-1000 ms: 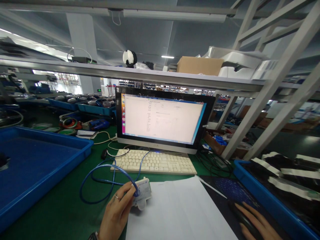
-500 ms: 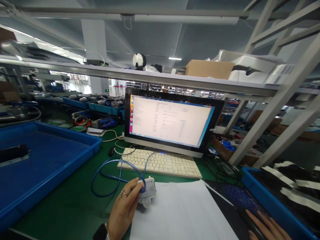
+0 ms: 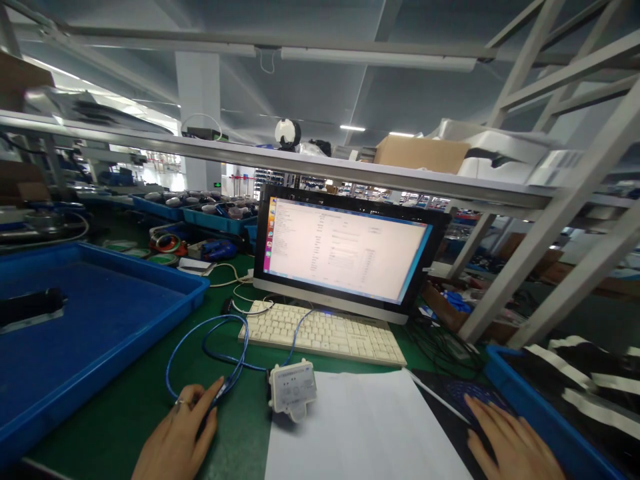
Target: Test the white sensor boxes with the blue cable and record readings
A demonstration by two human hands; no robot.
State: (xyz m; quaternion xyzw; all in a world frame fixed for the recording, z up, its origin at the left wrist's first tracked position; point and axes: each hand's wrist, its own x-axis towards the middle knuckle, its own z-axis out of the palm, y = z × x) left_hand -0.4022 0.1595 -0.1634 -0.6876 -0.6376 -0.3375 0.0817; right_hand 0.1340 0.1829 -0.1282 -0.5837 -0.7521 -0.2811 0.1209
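My left hand point(image 3: 185, 427) is at the lower left, closed around the end of a blue USB cable point(image 3: 170, 360), with the plug showing at the fingertips. The cable loops above it on the green table. A small white device point(image 3: 294, 388) with a printed label lies on the left edge of a white sheet of paper point(image 3: 360, 427), apart from the hand. My right hand point(image 3: 510, 433) rests over the dark mouse pad point(image 3: 453, 387), fingers stretched out and thumb apart. Something dark shows between thumb and fingers, mostly hidden.
A white keyboard point(image 3: 325, 333) lies before a monitor point(image 3: 345, 250). At the left is a blue tray point(image 3: 130, 293) with a black part point(image 3: 33, 308); at the right, another blue tray point(image 3: 505, 367) holds black-and-white parts. A shelf point(image 3: 320, 162) spans above.
My left hand has left the white device and moved down and left to the cable end, away from the device. My right hand has shifted up and left, its fingers spreading.
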